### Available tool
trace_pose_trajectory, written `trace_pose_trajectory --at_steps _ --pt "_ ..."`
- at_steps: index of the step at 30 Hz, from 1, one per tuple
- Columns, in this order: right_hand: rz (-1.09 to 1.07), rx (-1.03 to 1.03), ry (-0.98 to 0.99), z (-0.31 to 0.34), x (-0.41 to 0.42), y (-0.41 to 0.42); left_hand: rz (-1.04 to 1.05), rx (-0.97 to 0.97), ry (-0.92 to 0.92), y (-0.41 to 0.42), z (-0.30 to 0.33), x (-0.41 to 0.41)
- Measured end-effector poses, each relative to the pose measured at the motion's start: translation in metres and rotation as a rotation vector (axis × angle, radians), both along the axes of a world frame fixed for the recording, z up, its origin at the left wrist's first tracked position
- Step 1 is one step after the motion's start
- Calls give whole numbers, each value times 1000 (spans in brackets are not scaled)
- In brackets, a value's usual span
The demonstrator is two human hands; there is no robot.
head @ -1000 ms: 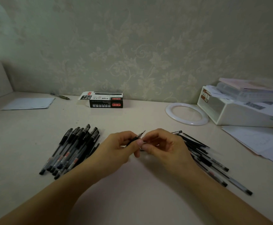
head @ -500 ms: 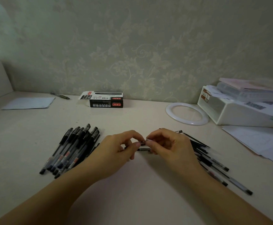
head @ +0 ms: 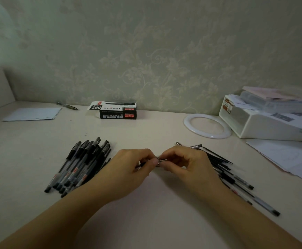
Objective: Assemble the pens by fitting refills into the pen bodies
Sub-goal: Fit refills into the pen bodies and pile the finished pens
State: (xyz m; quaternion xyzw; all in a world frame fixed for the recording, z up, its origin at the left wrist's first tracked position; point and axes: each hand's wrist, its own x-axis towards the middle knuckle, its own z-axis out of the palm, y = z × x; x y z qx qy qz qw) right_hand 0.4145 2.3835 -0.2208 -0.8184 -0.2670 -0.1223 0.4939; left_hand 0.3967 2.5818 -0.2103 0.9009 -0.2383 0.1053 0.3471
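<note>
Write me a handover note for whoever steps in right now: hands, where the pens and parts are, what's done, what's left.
Left hand and right hand: both pinch one pen between them at mid-desk, above the desk; it is mostly hidden by the fingers, so how far it is fitted is unclear.
Capped pens pile: left of the hands, apparently finished.
Loose parts pile: right of the hands, thin refills and pen bodies, still to assemble.
Pen box: at the back by the wall.
Left: finish this pen, add it to the left pile, work through the right pile.
</note>
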Motion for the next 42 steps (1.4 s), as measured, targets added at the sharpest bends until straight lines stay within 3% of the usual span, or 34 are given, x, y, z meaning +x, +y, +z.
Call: trace_pose_trajectory --at_steps 10,20,30,42 --pt "-1 -74 0 -1 2 -2 -13 121 -98 -1 2 0" --pt "-32 -179 48 -1 -1 0 -14 51 -158 -3 2 -1" --pt "26 -92 118 -1 -3 0 -24 9 -143 -5 2 -2" --pt "-12 -111 66 0 -2 -2 -30 2 -138 -6 1 -3"
